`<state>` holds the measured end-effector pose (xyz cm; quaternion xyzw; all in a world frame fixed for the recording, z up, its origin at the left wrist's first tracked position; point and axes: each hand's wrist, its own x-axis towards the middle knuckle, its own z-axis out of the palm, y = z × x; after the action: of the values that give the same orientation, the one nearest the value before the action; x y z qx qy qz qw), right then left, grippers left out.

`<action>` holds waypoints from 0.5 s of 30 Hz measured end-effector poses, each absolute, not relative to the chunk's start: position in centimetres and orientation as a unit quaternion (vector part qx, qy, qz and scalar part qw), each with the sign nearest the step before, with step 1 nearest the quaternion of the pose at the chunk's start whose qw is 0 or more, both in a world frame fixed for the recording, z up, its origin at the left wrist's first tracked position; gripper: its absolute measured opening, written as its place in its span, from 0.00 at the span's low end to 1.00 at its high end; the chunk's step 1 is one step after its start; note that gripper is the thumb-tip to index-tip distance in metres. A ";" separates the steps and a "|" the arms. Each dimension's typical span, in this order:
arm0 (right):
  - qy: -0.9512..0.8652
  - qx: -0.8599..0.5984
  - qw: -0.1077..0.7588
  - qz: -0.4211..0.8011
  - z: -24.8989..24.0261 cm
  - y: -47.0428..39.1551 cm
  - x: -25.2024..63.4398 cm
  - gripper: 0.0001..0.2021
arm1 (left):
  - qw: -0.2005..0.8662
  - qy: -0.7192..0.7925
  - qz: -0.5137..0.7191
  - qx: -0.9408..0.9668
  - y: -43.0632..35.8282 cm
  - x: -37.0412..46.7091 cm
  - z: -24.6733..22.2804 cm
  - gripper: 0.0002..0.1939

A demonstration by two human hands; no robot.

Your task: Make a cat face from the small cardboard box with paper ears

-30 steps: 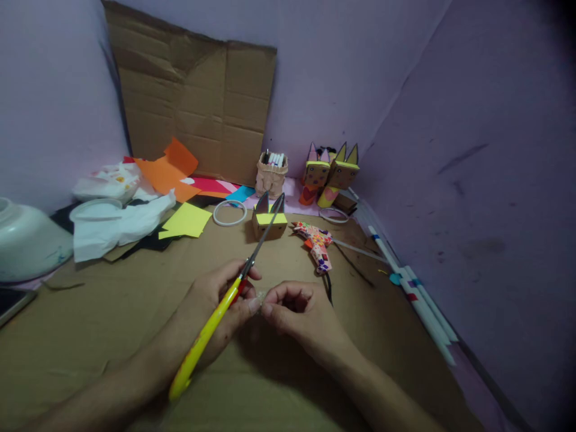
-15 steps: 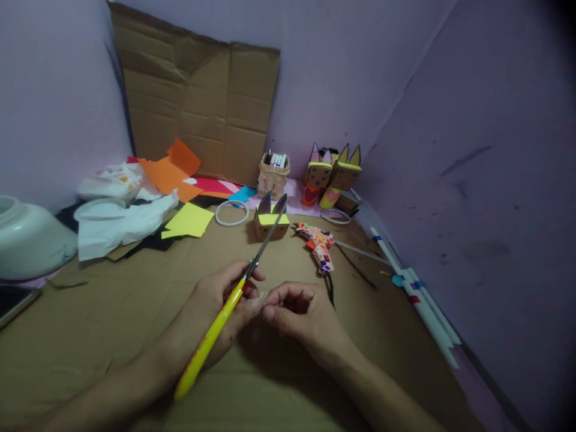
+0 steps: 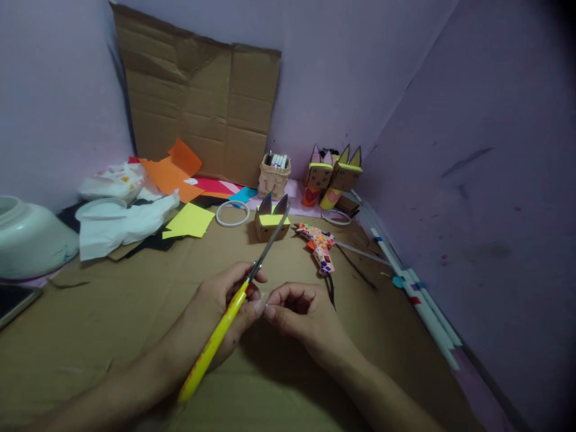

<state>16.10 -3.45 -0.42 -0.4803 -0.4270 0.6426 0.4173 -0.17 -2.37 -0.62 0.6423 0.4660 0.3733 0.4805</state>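
In the middle of the head view, my left hand [image 3: 231, 306] is closed around yellow-handled scissors [image 3: 211, 342], whose metal blades point up and away. Its thumb and finger also pinch a small clear, crinkled piece [image 3: 263, 298], perhaps plastic. Meeting it from the other side, my right hand [image 3: 303, 312] pinches the same tiny piece between thumb and fingertips; its exact kind is too small to make out. Beyond the blade tips sits a small cardboard box with pointed ears [image 3: 272, 228] and a yellow top strip.
A flower-patterned glue gun [image 3: 318, 246] lies to the right, its cord trailing. Farther back are a pen holder [image 3: 274, 174], eared cardboard figures [image 3: 345, 177] and a white ring [image 3: 233, 213]. Yellow paper [image 3: 189, 221], a bowl [image 3: 31, 240] and a phone-like object [image 3: 15, 305] occupy the left.
The scissors and my left hand have shifted very slightly to the right. Both hands keep their pinch on the clear piece.
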 end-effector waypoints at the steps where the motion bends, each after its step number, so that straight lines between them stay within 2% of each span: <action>1: -0.428 -0.481 0.416 0.642 -0.4 -3.5 16.1 0.14 | 0.482 0.465 0.369 0.645 -2.3 -0.2 -0.6 0.12; 10: -0.429 -0.494 0.417 0.631 -0.4 -3.3 16.3 0.11 | 0.485 0.468 0.345 0.653 -2.3 -0.4 -1.1 0.10; 15: -0.434 -0.488 0.435 0.620 -0.4 -3.2 16.6 0.08 | 0.393 0.457 0.291 0.742 -2.7 -1.3 0.1 0.12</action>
<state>16.56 -3.23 -0.45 -0.4876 -0.4342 0.6199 0.4353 -1.26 -2.69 0.13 0.7424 0.4575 0.2914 0.3933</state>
